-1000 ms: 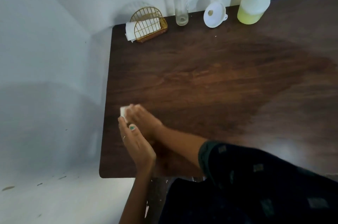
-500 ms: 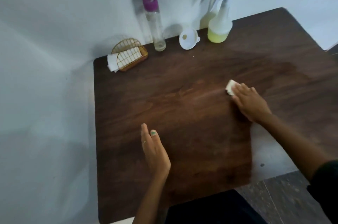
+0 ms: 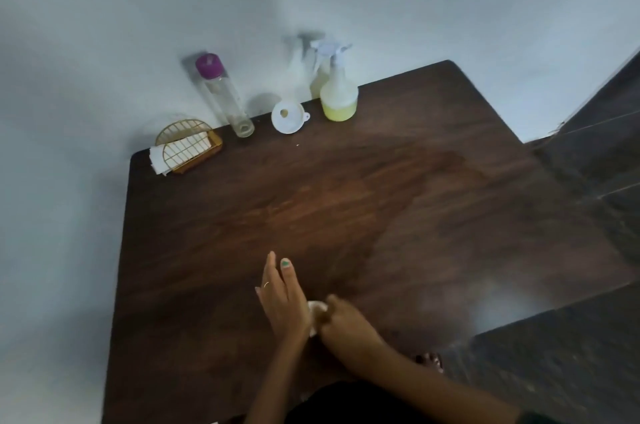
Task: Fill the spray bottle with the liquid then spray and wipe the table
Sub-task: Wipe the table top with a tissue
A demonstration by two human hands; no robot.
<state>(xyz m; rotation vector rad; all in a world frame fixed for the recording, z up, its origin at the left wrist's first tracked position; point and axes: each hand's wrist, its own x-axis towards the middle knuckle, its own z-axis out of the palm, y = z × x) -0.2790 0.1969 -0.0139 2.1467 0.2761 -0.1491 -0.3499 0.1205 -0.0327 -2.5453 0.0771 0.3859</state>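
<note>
Wipe [image 3: 317, 312]: a small white wad on the table [image 3: 346, 201] near its front edge, lying between the two hands, mostly covered.
Right hand [image 3: 348, 328]: fingers bent down over the wipe, holding it against the wood; the hand is blurred, so the exact finger placement is unclear.
Left hand [image 3: 282, 300]: flat on the table just beside the wipe, fingers straight, holding nothing.
Feel of the wipe: probably light, soft and limp; damp paper is likely to tear or ball up under hard rubbing.
Where to hold: best from above with the fingertips spread over the wad, so that pressure carries it along instead of a pinch at one corner.
Spray bottle [image 3: 338, 92]: upright at the far edge by the wall, yellow liquid low in it, well apart from both hands.
Feel of the bottle: likely light plastic, best taken at the neck under the trigger.
Nearby: white funnel [image 3: 289, 117] and clear bottle [image 3: 227, 99] with a purple cap.
</note>
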